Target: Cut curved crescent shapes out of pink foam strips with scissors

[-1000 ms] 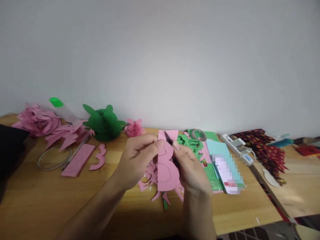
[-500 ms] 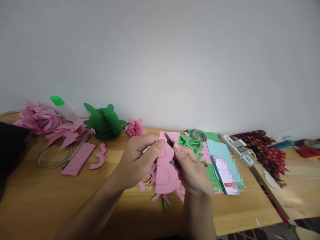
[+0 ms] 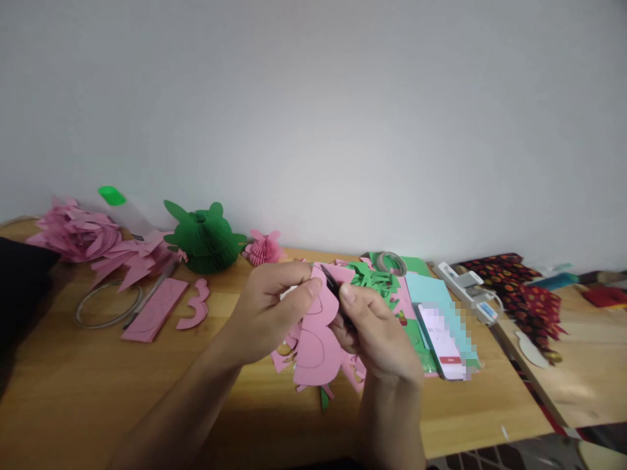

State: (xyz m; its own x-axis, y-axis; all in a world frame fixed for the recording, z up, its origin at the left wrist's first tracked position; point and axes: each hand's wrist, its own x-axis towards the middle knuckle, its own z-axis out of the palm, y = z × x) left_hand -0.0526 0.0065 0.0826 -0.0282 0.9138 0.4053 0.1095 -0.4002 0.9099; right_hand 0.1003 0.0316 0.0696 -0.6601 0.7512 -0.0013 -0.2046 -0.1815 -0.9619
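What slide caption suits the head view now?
Left hand grips pink paper while right hand holds dark scissors at its edge, above a wooden table.

And it's a plain, pale grey wall [image 3: 313,130] filling the upper half, glowing softly near the middle, dimming towards the corners! Below it, a wood-grained worktop [image 3: 98,405] stretches across; over on the right, a second wooden surface [image 3: 582,388] beyond a dark seam [image 3: 525,375], light glinting off its top!
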